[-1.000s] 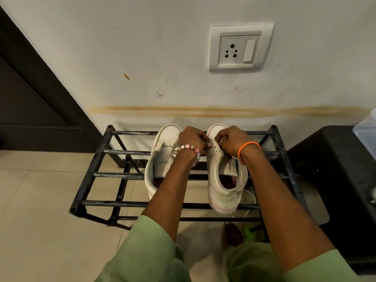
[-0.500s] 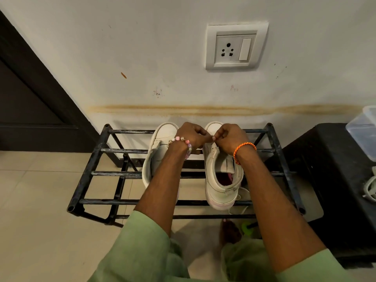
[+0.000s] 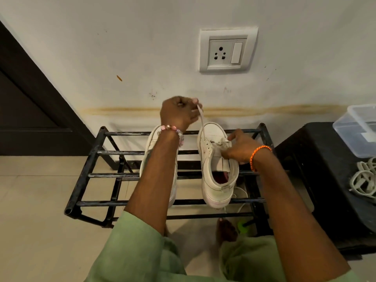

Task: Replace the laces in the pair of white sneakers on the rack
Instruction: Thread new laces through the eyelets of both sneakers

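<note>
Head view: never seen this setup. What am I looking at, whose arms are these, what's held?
No machine here: the one camera sits on a person's head, looking forward and down at their own bare hands. A black metal rack stands against a wall and carries two white sneakers. The left hand is raised and pinches a white lace that runs down to the right sneaker. The right hand grips that sneaker near its eyelets. The left sneaker is mostly hidden by the left forearm. To the right, a black stool holds a clear plastic box and white cables.
</note>
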`<state>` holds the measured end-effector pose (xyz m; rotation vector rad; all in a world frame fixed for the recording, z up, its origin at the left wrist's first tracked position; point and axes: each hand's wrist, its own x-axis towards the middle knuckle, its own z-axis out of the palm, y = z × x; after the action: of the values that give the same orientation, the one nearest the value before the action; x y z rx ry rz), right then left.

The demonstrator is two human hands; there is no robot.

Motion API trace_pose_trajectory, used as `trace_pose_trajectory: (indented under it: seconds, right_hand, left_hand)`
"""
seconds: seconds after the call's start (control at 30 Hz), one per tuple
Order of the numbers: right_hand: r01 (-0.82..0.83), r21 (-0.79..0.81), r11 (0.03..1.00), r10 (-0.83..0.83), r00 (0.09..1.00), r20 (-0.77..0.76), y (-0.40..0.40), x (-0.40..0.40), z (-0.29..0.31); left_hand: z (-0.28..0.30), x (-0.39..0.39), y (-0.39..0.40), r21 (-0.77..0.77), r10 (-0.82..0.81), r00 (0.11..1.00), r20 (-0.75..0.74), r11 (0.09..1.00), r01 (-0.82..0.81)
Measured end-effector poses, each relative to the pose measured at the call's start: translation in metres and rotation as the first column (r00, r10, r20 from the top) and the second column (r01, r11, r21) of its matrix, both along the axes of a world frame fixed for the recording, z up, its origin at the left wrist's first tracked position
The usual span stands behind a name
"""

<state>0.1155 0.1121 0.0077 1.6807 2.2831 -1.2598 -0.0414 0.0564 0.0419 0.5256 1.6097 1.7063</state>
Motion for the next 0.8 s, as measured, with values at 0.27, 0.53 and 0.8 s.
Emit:
trace_pose_trajectory:
  seconds: [0.27,0.53,0.8]
  right_hand:
    - [0.098,0.025,0.995,-0.099,0.994,0.038,-0.009,-0.007,-0.012]
    - [0.099,0.070,0.993,-0.100,0.995,0.009,-0.012,-0.009,-0.009]
    - [0.133,0.094,0.987,-0.131,0.991,-0.023,-0.018,-0.007,-0.014]
  left_hand:
    - [0.062,-0.013,-0.017,0.290,0.127,0.977,0.173,0.941,-0.174]
    - [-0.035,0.009,-0.008,-0.713,-0.588,0.610,-0.531,0.699,0.054]
    - [-0.036,0.013,0.001,-0.557,-0.394,0.745,-0.539,0.830,0.036]
